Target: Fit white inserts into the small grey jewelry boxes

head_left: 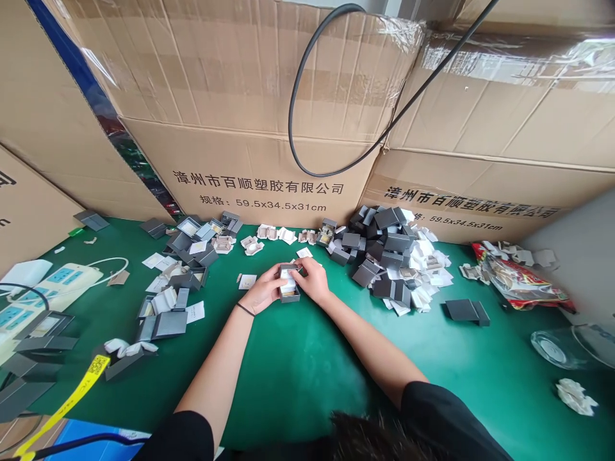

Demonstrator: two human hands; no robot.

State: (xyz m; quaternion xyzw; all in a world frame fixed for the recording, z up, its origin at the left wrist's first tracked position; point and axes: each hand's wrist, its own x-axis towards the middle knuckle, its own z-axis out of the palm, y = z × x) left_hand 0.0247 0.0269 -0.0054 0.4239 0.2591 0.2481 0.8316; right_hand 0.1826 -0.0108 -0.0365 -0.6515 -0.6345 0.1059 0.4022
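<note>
Both my hands meet over a small open grey box (pixel 289 289) with a white insert, resting on the green table (pixel 298 365). My left hand (pixel 262 291) grips the box's left side, fingers curled around it. My right hand (pixel 312 279) pinches at the box's upper right edge, fingers closed on it. A dark band sits on my left wrist. A small white card (pixel 247 281) lies just left of my left hand.
A heap of grey boxes and white inserts (pixel 391 259) lies to the right, more boxes (pixel 185 262) to the left. Large cardboard cartons (pixel 250 109) wall the back. A power strip (pixel 45 285) is far left, a red bag (pixel 521 282) and glass dish (pixel 557 349) far right.
</note>
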